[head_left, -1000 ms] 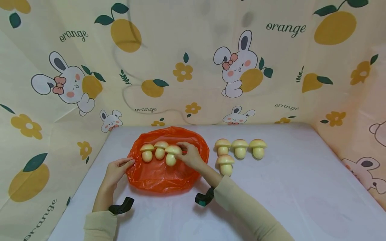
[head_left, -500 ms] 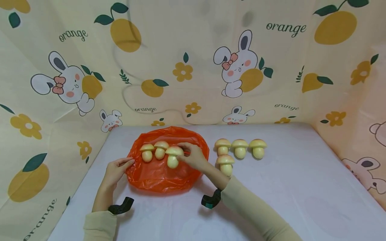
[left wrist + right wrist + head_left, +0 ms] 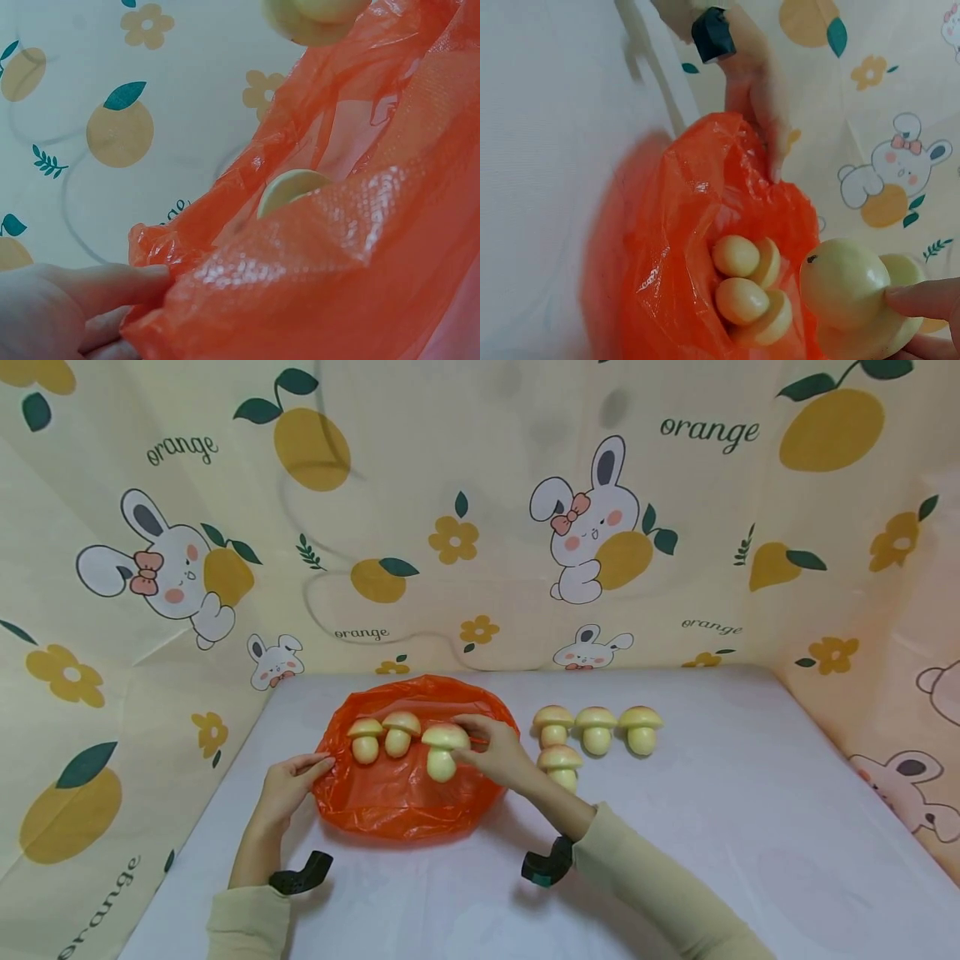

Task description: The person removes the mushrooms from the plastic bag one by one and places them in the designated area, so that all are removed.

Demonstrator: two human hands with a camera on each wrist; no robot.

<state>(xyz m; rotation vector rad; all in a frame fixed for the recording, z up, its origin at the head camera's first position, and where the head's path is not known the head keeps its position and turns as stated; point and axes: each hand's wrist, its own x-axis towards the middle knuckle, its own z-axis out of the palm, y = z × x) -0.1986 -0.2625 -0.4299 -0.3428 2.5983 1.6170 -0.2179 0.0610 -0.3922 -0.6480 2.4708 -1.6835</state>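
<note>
My left hand (image 3: 283, 789) pinches the left edge of a red plastic bag (image 3: 397, 822), which lies with its mouth spread wide. In my right hand (image 3: 498, 756) is a toy mushroom (image 3: 441, 766), pinched between thumb and fingers above the right part of the bag. The right wrist view shows this held mushroom (image 3: 844, 285) up close, raised clear of the bag. Two more mushrooms, one at the left (image 3: 365, 748) and one beside it (image 3: 400, 742), lie inside the bag. The left wrist view shows the fingers (image 3: 112, 289) gripping the crumpled plastic rim.
Right of the bag, several mushrooms stand on the white table (image 3: 720, 827): a row of three with a middle mushroom (image 3: 597, 732), plus a front mushroom (image 3: 561, 762) partly behind my right forearm. A printed cloth (image 3: 480, 468) hangs behind and at the sides.
My right hand has moved a little to the right and slightly nearer, carrying its mushroom away from the two others in the bag. The left hand stays at the bag's edge.
</note>
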